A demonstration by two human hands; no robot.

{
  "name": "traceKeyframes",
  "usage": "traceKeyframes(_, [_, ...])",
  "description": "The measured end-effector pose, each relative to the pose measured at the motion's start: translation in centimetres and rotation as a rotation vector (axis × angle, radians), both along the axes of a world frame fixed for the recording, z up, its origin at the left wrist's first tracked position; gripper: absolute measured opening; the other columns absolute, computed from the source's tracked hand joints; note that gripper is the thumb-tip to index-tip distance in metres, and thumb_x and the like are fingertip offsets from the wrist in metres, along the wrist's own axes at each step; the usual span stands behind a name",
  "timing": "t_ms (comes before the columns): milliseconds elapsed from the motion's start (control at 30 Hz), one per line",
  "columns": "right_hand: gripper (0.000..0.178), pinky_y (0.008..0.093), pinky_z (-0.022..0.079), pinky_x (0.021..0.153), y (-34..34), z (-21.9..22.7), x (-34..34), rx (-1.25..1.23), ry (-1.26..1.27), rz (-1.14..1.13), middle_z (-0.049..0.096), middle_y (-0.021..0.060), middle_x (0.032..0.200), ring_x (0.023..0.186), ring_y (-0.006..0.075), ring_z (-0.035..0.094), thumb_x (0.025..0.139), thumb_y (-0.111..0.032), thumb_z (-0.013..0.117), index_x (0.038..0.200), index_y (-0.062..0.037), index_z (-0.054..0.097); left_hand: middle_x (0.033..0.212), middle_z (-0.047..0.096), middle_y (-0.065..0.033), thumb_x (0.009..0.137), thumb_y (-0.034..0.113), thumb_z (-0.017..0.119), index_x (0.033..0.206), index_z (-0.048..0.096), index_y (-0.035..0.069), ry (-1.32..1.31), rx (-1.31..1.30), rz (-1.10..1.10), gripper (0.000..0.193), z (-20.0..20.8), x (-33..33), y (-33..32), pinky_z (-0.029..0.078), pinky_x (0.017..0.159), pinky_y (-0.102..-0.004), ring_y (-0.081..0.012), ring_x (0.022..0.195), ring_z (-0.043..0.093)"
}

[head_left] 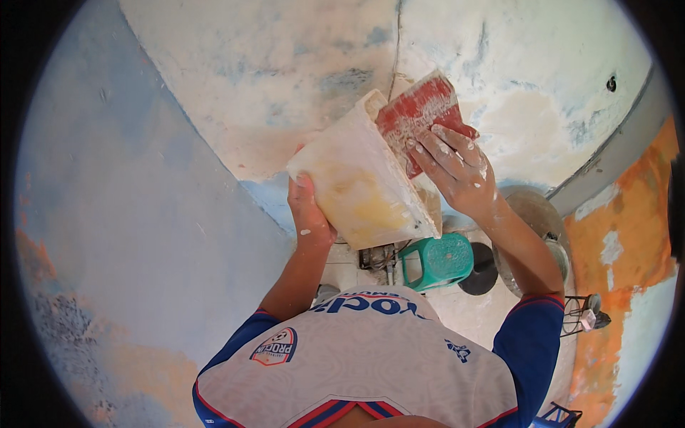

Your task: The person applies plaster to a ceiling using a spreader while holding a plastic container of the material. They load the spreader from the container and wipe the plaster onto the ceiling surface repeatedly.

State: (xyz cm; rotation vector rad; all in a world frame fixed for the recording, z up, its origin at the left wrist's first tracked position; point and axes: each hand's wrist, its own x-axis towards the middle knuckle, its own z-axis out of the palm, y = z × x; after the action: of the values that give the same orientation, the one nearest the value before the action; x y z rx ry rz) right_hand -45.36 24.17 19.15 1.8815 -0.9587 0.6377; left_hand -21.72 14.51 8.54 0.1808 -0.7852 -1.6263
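Observation:
My left hand [310,212] grips a white plastic tub [349,182] with a yellowish stain on its side, the thumb pressed on the outer wall. The tub is tilted up in front of my chest, and most of its inside is hidden. In my right hand [460,170] is a flat red putty spreader [421,107], smeared with whitish filler, with my fingers lying across its face. The spreader is at the tub's upper right rim; I cannot tell whether they touch. White specks of filler cling to both hands.
Patched pale walls [342,64] stand ahead, with a blue-grey wall [164,207] close on the left. An orange, peeling wall [621,235] is at the right. Below are a green plastic stool [451,255], a dark round object [480,271] and a thin metal stand [574,317].

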Motion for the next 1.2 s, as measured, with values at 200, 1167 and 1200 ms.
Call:
traceKeyframes(200, [0.037,0.037,0.057,0.09,-1.6,-0.5,0.1,-0.097,-0.107,0.064,0.071,0.0102,0.122,0.113,0.0301,0.065,0.074,-0.007,0.072,0.111,-0.0058,0.076,0.145,0.054,-0.0118,0.106,0.062,0.037,0.152,0.04,0.007,-0.106,0.043,0.023,0.072,1.3,-0.3,1.4,0.048,0.108,-0.0432,-0.027,0.13,0.056])
traceKeyframes(1167, [0.012,0.0283,0.06,0.061,-12.8,-25.7,7.3,0.609,-1.882,0.572,0.07,0.008,0.098,0.08,0.0123,0.068,0.102,-0.011,0.064,0.107,-0.0004,0.062,0.15,0.052,-0.0098,0.104,0.066,0.034,0.154,0.041,0.013,0.024,0.694,0.231,0.073,-16.4,14.7,5.9,0.046,0.111,-0.0457,-0.0304,0.133,0.054])
traceKeyframes(1200, [0.012,0.0263,0.057,0.058,-14.5,-27.4,7.2,0.61,-1.831,0.576,0.069,0.0069,0.094,0.076,0.0099,0.066,0.101,-0.012,0.065,0.105,-0.0011,0.062,0.149,0.052,-0.0099,0.104,0.065,0.034,0.154,0.041,0.013,0.046,0.695,0.228,0.072,-16.5,15.2,5.6,0.046,0.111,-0.0455,-0.0304,0.132,0.054])
